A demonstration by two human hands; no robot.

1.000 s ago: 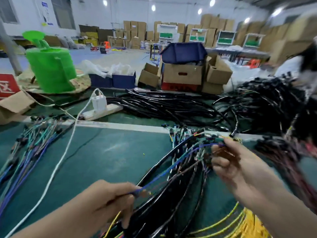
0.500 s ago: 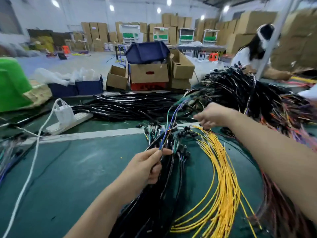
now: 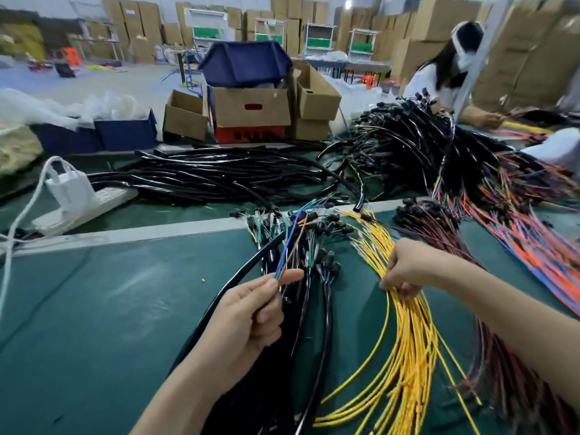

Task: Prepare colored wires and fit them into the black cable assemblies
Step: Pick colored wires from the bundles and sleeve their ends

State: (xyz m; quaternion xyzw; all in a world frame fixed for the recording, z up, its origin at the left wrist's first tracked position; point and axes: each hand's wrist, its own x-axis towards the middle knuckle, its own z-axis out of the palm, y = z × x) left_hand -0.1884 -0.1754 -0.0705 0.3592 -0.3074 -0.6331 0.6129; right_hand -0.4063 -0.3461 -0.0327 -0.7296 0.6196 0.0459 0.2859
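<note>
Green bench [image 3: 110, 309] spreads flat on your left; your left hand [image 3: 248, 321] pinches thin blue and brown strands [image 3: 287, 246], right hand [image 3: 408, 268] curls round glossy yellow wires [image 3: 411, 356] beside black cables [image 3: 328, 324].

Wire-strewn green table [image 3: 103, 324]

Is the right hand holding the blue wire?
No, the blue wire is pinched by the left hand, while the right hand has its fingers curled on the yellow wires.
</note>
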